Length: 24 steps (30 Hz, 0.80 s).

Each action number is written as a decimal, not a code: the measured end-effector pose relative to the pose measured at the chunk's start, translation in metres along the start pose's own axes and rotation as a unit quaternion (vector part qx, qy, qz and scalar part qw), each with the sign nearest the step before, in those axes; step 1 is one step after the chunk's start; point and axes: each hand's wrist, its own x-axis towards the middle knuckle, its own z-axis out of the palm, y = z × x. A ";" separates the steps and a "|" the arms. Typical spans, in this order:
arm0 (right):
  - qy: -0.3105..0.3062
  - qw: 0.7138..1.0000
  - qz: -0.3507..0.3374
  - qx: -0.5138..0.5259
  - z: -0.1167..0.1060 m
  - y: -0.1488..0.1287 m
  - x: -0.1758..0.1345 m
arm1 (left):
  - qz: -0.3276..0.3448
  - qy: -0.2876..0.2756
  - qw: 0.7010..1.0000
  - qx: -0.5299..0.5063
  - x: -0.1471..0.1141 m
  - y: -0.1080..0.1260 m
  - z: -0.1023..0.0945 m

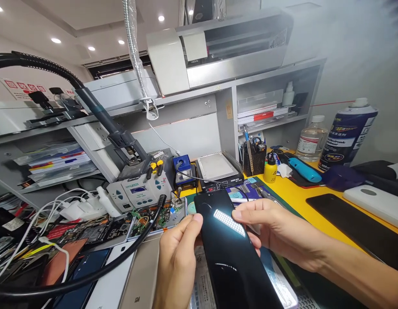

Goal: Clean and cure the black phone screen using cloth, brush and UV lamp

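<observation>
Between my two hands is a smartphone (229, 262) with a dark, glossy screen that mirrors a bright grid-shaped lamp. My left hand (182, 253) grips its left edge, the thumb pressed along the side. On the right edge, my right hand (266, 223) pinches the phone with its thumb over the glass and fingers underneath. The phone tilts toward me, its top end pointing at the bench's back. Beneath it lies a shiny, partly covered item that I cannot make out.
A hot-air rework station (139, 189) stands behind on the left, its black hose (134, 244) curving across several phones. A heating plate (220, 167), a yellow bottle (270, 169) and a blue spray can (347, 135) stand farther back. Another dark phone (356, 223) lies at right.
</observation>
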 end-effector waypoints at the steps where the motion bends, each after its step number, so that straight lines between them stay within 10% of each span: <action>1: 0.002 1.000 -0.003 0.000 0.000 0.000 0.000 | 0.003 -0.005 1.000 0.007 0.000 0.000 -0.001; 12: 0.052 0.998 -0.036 -0.014 0.002 -0.008 0.002 | -0.034 -0.089 0.993 0.070 0.000 -0.006 -0.014; 24: 0.051 0.995 -0.047 -0.072 -0.001 -0.007 0.005 | -0.051 -0.039 0.996 0.061 0.002 -0.010 -0.016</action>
